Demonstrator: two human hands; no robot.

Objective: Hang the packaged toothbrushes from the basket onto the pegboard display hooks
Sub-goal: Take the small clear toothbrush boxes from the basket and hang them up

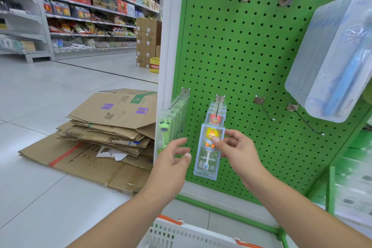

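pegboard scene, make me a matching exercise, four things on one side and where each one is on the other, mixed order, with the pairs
Things:
1. yellow duck pack
2. green pack
3. basket
4. cardboard

Places:
A. flat on the floor, left of the board
B. bottom edge of view, below the arms
C. pinched by the right hand
D. on the leftmost lower hook

Pairs: 1-C, 2-D, 3-B, 4-A

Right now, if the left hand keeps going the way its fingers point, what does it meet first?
Probably the yellow duck toothbrush pack that the right hand pinches. The left hand is open, fingers aimed at the pack's left edge, a small gap between. Depth is unclear from one view.
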